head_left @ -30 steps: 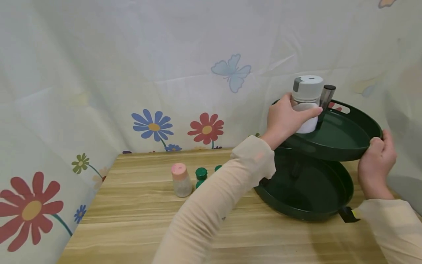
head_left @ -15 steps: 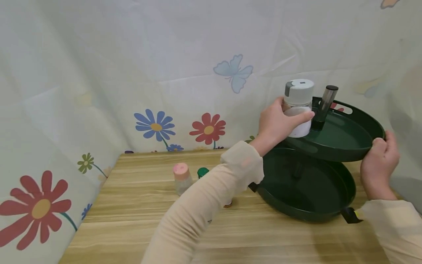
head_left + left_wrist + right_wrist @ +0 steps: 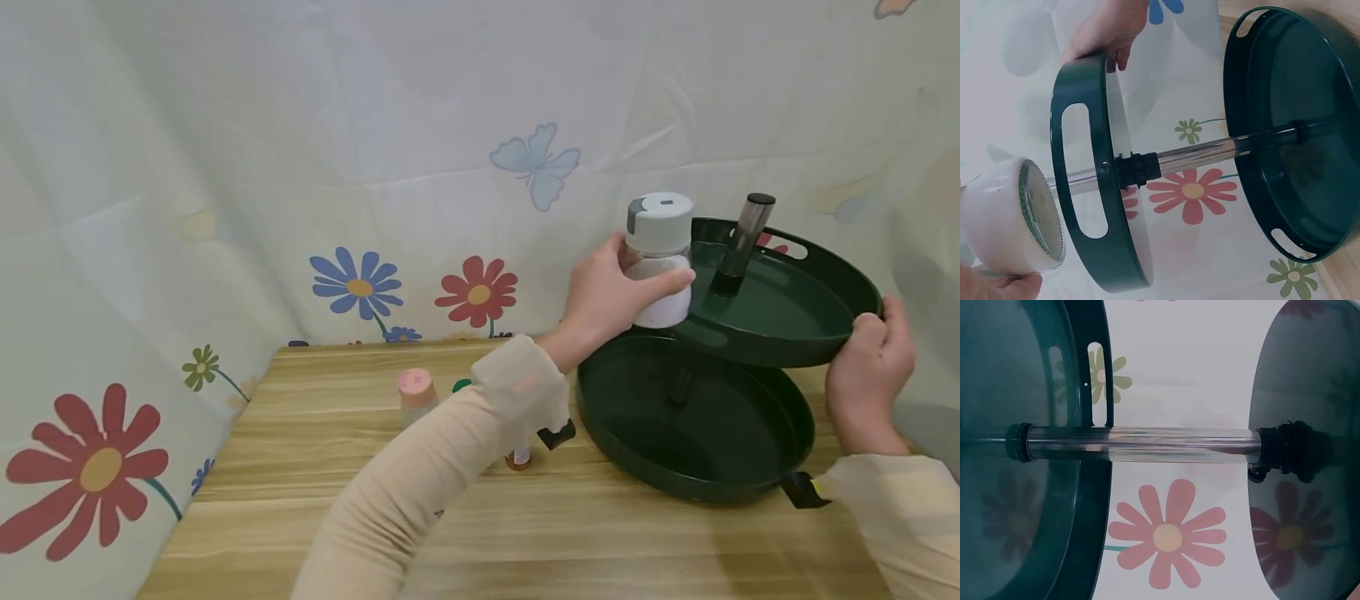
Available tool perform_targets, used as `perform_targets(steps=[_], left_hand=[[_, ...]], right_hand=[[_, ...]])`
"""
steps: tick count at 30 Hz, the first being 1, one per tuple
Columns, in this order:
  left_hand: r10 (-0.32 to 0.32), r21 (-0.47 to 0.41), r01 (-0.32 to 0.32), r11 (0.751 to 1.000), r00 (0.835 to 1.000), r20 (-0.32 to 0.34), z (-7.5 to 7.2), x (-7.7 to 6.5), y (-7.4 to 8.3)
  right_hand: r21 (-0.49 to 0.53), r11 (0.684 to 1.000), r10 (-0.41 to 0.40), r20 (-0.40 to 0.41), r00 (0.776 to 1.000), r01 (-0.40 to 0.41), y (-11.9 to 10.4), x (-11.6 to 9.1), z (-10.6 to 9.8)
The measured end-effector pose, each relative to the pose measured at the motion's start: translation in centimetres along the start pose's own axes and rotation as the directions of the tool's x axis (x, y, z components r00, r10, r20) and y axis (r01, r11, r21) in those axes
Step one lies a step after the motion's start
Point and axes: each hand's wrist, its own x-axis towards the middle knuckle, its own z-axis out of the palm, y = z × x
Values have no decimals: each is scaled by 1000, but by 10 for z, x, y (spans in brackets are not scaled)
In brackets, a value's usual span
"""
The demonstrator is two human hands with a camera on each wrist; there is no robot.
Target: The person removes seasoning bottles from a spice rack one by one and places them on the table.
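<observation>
My left hand [image 3: 603,292] grips a clear jar [image 3: 662,229] with a white and grey lid and white contents, holding it up at the left edge of the upper green tray [image 3: 795,304]. The left wrist view shows the underside of that jar [image 3: 1004,219] beside the tray's slotted wall. On the opposite side, my right hand [image 3: 870,367] holds the upper tray's rim, thumb on top. A metal post [image 3: 742,242] rises through this tray and joins it to the round lower green tray [image 3: 697,425] on the table.
On the wooden table [image 3: 600,533], left of the stand, are a pink-capped shaker [image 3: 417,390], a green-capped container [image 3: 462,385] and a small brown-based bottle [image 3: 518,458]. My left sleeve partly covers them. A flowered curtain [image 3: 412,208] hangs behind.
The jar in my left hand has moved left and slightly down, from over the upper tray beside the post to the tray's left edge. My right hand stays on the rim.
</observation>
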Motion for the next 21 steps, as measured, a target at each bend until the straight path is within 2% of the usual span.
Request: perform_targets(steps=[12,21], left_hand=[[-51,-11,51,999,999,9,-16,-10,-26],[-72,-34,73,997,997,23,-26,-20,-37]], right_hand=[[-18,1000,10,-16,1000,-10,0,3,0],[-18,1000,4,-16,1000,-4,1,3,0]])
